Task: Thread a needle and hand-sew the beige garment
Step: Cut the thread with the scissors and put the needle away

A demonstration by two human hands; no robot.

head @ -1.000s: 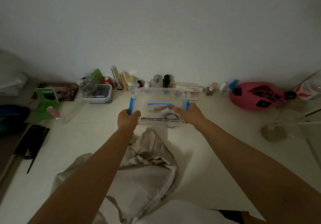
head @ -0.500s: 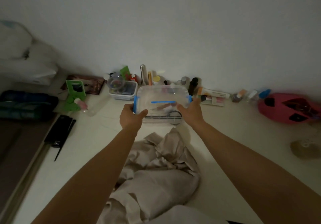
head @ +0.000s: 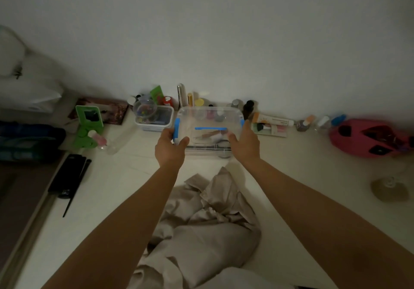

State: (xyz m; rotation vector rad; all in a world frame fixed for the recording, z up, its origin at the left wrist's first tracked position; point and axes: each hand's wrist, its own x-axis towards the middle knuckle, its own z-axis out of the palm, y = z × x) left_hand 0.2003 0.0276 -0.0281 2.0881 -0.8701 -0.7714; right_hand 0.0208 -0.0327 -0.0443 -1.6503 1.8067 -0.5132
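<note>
White table (head: 302, 176) — box (head: 208, 118) hardly moved since a second ago; left hand (head: 170, 147) and right hand (head: 244, 145) both clasp its sides, unopened — threading must wait, garment (head: 208, 232) lying nearer.

A: Where are the arms?
B: Both bare forearms stretch forward, side by side, toward the far edge of the table (head: 302, 165). The left hand (head: 171, 148) and right hand (head: 243, 142) are about level.
A: And the grip?
B: Each clasps one end of the clear box (head: 208, 118) — thumbs over its top, left fingers out of sight, right fingers laid along its side.
</note>
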